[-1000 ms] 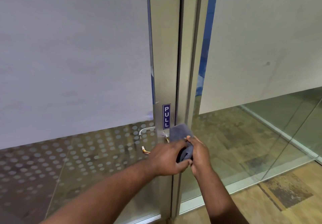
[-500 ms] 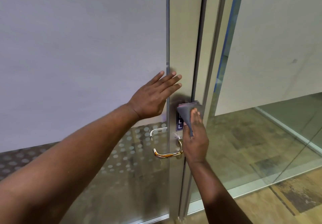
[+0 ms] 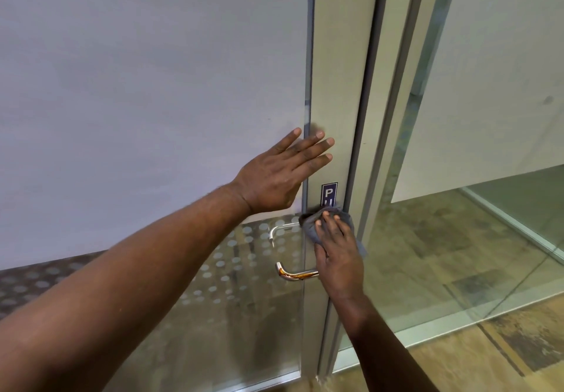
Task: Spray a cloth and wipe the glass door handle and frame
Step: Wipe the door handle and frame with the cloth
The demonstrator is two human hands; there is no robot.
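Right grip (image 3: 338,257), fingers flat, presses cloth (image 3: 309,224) on frame (image 3: 338,86) just above handle (image 3: 294,275), whose bar runs level leftward below it; left grip (image 3: 274,178), spread flat on door (image 3: 152,86), is farther off.

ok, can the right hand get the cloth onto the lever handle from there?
Probably yes. The right hand presses the cloth on the frame just above the handle, nothing lies between, and the left hand is flat higher up.
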